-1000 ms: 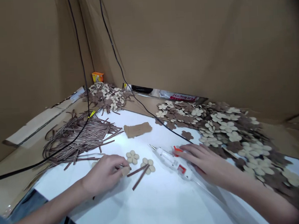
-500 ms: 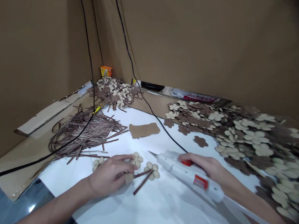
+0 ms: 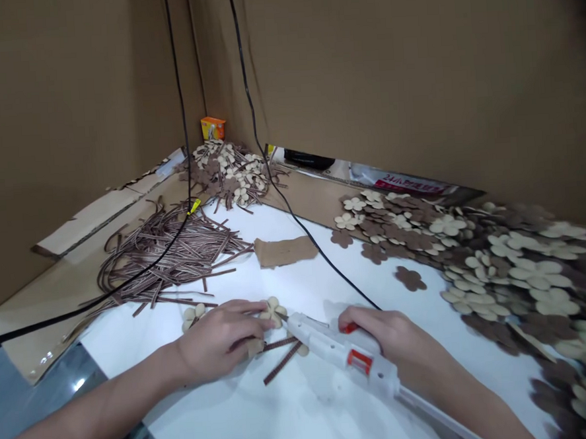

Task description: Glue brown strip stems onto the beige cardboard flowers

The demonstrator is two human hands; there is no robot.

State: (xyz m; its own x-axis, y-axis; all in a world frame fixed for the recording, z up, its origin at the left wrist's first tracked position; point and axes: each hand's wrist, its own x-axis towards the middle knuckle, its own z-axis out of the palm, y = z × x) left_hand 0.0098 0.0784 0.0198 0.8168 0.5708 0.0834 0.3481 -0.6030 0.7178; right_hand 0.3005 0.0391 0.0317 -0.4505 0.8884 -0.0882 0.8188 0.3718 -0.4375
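Advancing the hot-glue gun gripped in my right hand, I brought its nozzle to the cream flower beside my left hand, whose hold I couldn't tell.

Pretty dim overall, the white sheet is brightest, soft shadows near the right hand, right edge dark and blurry.

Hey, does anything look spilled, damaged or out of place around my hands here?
Nothing looks spilled. The small cardboard piece has ragged edges, as if torn. One brown flower lies apart from the big heap, perhaps strayed.
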